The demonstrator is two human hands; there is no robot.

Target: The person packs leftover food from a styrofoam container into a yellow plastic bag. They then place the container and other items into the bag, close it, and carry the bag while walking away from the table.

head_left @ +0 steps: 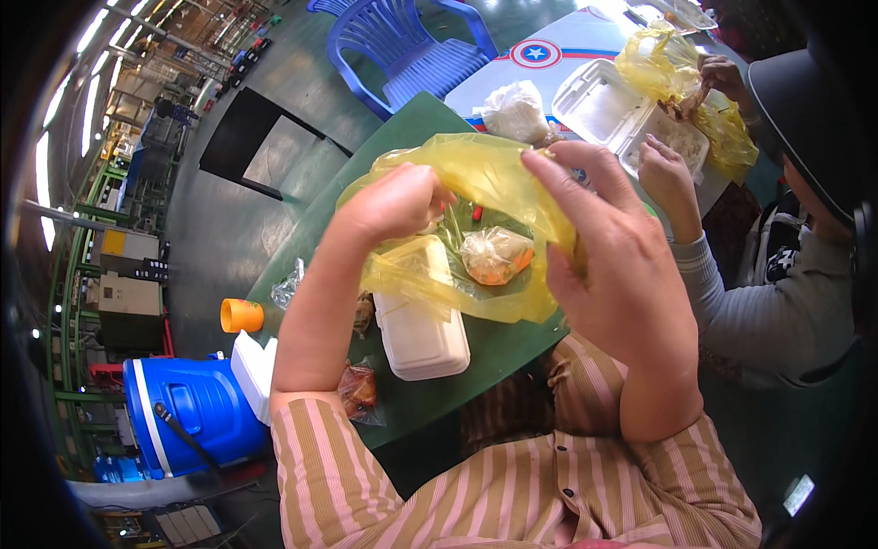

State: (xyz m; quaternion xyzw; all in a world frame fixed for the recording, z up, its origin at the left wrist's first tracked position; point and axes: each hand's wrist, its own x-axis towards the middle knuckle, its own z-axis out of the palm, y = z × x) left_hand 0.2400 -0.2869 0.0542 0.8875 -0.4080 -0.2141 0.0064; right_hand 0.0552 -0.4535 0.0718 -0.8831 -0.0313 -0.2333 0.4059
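Factory hall on my feed: green-topped bench in the middle, blue plastic armchair at the far side, blue drum cooler with a white band on the left. Translucent yellow plastic bag is on the bench between both hands, mouth wide.

Left hand: fingers curled at the bag's left rim; can't tell if they're pinching film. Right hand: fingers spread, thumb and index well apart along the right rim.

Status, my read: bag opening done. Clear pouch of orange and white food still sits inside, looks tied. White clamshell foam box is lid-down, so both remain unopened.

Poor visibility: yellow film covers the box's far end; can't call it in or out of the bag. Small red item inside, too small to identify. Clear bag of reddish-brown food is partly behind the left forearm. Right fingers' undersides hidden from me.
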